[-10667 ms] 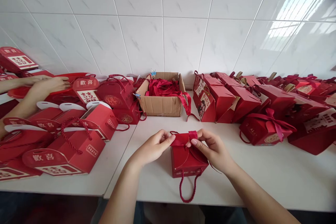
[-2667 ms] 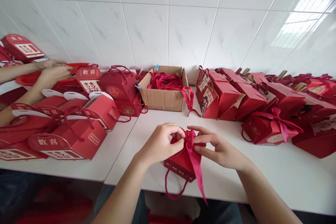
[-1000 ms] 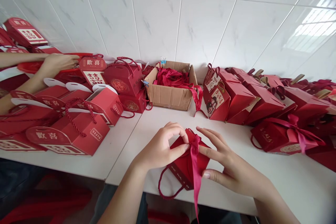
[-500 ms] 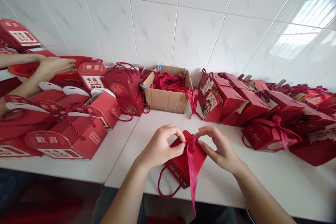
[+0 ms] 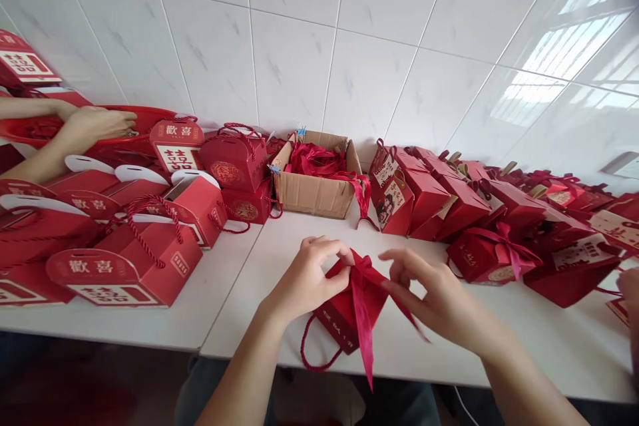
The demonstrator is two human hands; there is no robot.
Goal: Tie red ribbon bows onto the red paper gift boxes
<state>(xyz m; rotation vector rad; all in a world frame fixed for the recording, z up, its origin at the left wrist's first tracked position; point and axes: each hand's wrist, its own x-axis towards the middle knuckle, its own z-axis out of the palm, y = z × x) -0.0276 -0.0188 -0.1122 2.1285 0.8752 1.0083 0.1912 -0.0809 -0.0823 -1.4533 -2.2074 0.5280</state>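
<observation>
In front of me on the table lies a small red gift box (image 5: 337, 324), with a rope handle (image 5: 315, 365) looping off its near side. A crimson ribbon (image 5: 363, 329) is tied across its top, one tail hanging toward the table edge. My left hand (image 5: 315, 278) pinches the ribbon by the knot, thumb and index finger closed, resting against the box. To the right of the knot, my right hand (image 5: 442, 296) has its thumb and bent fingers on the other ribbon part, whose tail slants down to the right; its index finger is raised.
A cardboard box (image 5: 312, 194) of loose ribbons stands by the tiled wall. Red gift boxes (image 5: 164, 279) crowd the left, where a co-worker's hands (image 5: 100, 126) reach over a red basin (image 5: 152, 121). More boxes (image 5: 462, 196) line the right; another person's hand (image 5: 630, 286) shows at the edge.
My right hand has moved right, away from the knot, and a second ribbon tail now trails there. My left hand stays at the knot. Another person's hand has appeared at the right edge.
</observation>
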